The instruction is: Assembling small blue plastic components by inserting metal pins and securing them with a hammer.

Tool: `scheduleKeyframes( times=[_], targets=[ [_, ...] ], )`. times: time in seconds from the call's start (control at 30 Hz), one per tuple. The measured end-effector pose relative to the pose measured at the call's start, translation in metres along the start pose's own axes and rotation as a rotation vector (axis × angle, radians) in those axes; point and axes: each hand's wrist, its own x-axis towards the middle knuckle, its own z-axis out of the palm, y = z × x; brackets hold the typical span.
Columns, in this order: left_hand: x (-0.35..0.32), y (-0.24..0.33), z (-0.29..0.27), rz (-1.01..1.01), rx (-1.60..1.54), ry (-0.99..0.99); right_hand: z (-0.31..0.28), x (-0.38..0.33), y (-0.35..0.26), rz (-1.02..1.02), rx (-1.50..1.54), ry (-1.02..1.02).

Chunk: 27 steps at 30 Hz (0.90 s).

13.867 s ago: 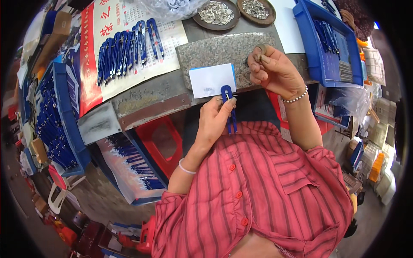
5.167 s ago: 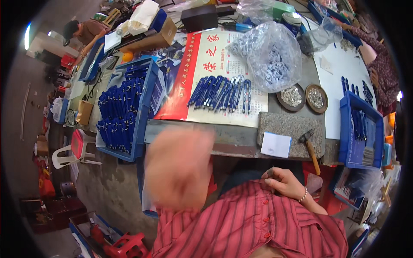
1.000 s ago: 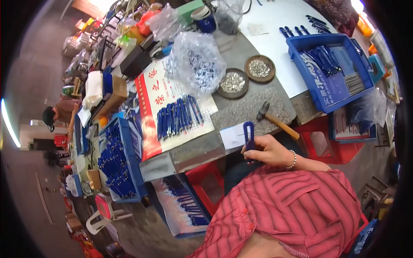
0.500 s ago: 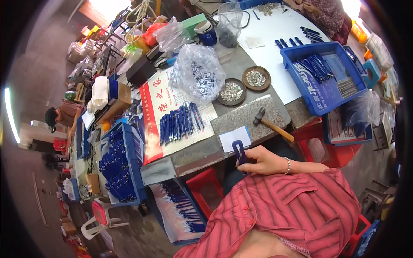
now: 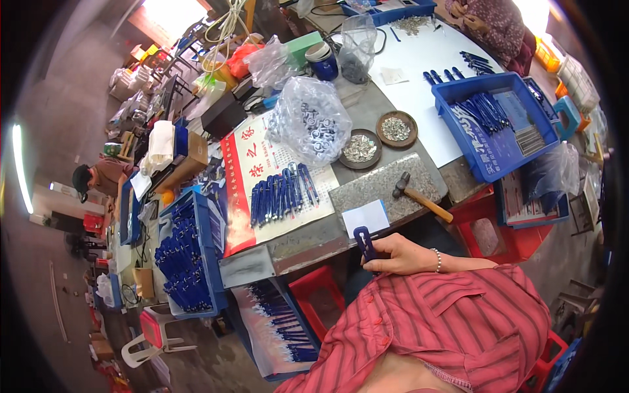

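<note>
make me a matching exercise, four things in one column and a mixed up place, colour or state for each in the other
1. hammer
2. big clear bag
3. dark blue piece
4. chair

A. white and red
B. in the right hand
C. resting on the stone slab
D. holding many small parts

Pairs: 1-C, 2-D, 3-B, 4-A

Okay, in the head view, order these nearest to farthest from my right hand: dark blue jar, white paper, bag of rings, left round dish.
1. White paper: just beyond your right hand, slightly left.
2. Left round dish: farther forward, beyond the stone slab.
3. Bag of rings: left of that dish.
4. Dark blue jar: farthest, behind the bag.
</note>
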Motion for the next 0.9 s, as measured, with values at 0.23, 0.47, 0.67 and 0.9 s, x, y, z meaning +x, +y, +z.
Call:
scheduleKeyframes(
  times=[0.23,0.47,0.67,0.9],
  targets=[
    [-0.003,-0.013,-0.010,-0.024,0.110,-0.108,-0.002,-0.006,-0.004,0.061,-0.004,0.019],
    [-0.011,-0.023,-0.020,-0.061,0.219,-0.205,-0.003,-0.004,-0.008,0.153,0.062,0.004],
    [-0.025,-0.029,-0.020,-0.103,0.306,-0.297,0.003,-0.006,0.007,-0.006,-0.015,-0.021],
    [-0.037,-0.032,-0.007,-0.139,0.391,-0.432,0.005,-0.019,0.014,-0.007,-0.007,0.012]
  ],
)
